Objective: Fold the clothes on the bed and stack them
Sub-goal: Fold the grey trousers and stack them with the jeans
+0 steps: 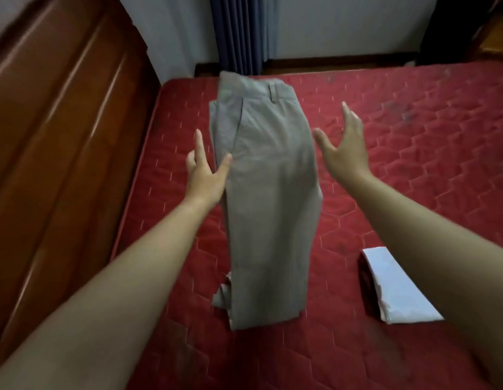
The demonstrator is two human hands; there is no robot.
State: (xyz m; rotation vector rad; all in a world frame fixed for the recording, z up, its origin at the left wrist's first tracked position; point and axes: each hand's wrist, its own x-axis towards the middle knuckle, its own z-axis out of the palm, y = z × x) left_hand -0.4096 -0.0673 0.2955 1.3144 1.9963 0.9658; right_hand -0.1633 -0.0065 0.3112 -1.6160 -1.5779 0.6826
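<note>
Grey trousers (267, 192) lie lengthwise on the red quilted mattress (413, 164), folded leg on leg, waistband at the far end and cuffs toward me. My left hand (204, 171) is at the trousers' left edge with fingers straight, its thumb over the fabric edge. My right hand (344, 147) hovers just past the right edge, fingers spread and holding nothing. A folded white garment (399, 288) lies on the mattress at the near right, partly behind my right forearm.
A brown wooden headboard (53, 136) runs along the left side of the bed. Dark blue curtains (242, 32) hang at the far wall beyond the mattress edge. Bare mattress stretches to the right of the trousers.
</note>
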